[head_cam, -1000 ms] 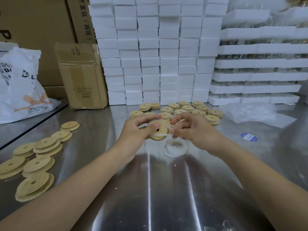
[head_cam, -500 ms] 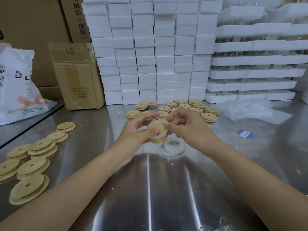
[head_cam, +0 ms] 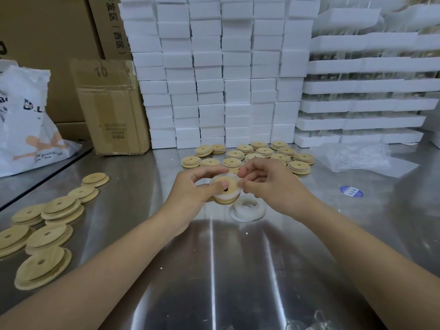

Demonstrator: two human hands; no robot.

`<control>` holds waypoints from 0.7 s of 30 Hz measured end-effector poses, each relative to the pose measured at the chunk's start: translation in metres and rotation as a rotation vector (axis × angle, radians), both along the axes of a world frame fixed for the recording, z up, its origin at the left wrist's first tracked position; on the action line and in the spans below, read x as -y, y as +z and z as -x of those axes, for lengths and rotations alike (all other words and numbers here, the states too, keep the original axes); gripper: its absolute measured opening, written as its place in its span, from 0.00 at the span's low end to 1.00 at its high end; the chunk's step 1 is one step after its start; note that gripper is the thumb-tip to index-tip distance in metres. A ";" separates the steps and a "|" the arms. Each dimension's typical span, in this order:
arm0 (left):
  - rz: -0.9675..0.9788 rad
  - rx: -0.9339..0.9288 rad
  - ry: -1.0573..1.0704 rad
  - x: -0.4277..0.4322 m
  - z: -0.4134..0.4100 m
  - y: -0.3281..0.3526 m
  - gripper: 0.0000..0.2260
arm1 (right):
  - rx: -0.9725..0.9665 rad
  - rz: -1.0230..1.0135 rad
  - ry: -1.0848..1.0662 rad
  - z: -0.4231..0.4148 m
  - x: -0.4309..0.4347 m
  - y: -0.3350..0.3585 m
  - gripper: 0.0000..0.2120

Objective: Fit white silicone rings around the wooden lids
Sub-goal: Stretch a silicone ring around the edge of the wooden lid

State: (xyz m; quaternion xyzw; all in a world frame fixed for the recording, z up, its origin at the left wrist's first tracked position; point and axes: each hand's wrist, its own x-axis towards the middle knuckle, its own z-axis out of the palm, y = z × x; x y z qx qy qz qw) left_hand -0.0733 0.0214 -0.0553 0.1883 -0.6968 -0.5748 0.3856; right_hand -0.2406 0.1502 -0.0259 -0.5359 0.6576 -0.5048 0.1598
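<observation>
While a cardboard box [head_cam: 112, 108] marked "10" and a white bag [head_cam: 26, 125] printed "D.L" sit well to its left, a wooden lid [head_cam: 227, 181] (a pale disc with a small centre hole) is held just above the steel table [head_cam: 214, 270]. The left hand [head_cam: 190, 190] curls its grip round the lid, thumb pressed beside the hole. The right hand [head_cam: 273, 186] pinches the white silicone ring [head_cam: 226, 197] at the lid's right edge. Just right of the lid, loose rings [head_cam: 247, 209] lie on the table; more lids [head_cam: 262, 153] lie beyond it.
</observation>
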 end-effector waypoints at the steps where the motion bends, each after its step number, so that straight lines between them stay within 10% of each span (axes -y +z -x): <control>1: -0.016 -0.005 0.003 0.000 0.000 0.000 0.11 | 0.015 -0.003 0.003 0.001 0.000 0.001 0.05; 21: -0.109 -0.126 -0.116 -0.007 0.002 0.005 0.18 | 0.229 0.010 -0.019 -0.015 0.005 -0.003 0.04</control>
